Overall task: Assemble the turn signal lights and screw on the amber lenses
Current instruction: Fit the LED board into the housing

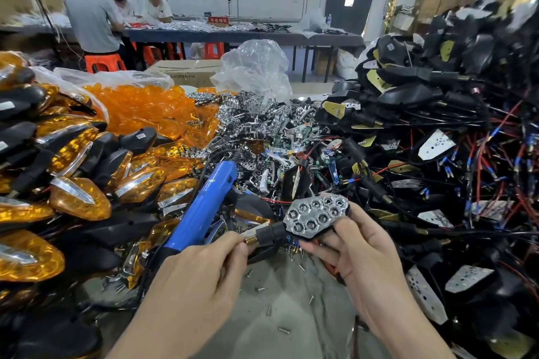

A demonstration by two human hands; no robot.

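Observation:
I hold a black turn signal housing [274, 233] with a chrome honeycomb reflector [316, 214] seated in it, face up, above the table's near edge. My left hand [201, 268] pinches its threaded brass stem at the left end. My right hand [358, 245] grips the housing body from the right and below. No amber lens is on this unit. Loose amber lenses [145, 108] lie heaped at the back left. A blue electric screwdriver [201, 207] lies just left of my hands, untouched.
Finished signals with amber lenses [78, 198] are piled on the left. Chrome reflectors [262, 125] fill the middle, wired black housings [437, 140] the right. Small screws [284, 329] are scattered on the grey cloth [280, 309] below my hands. People sit at a far table [221, 35].

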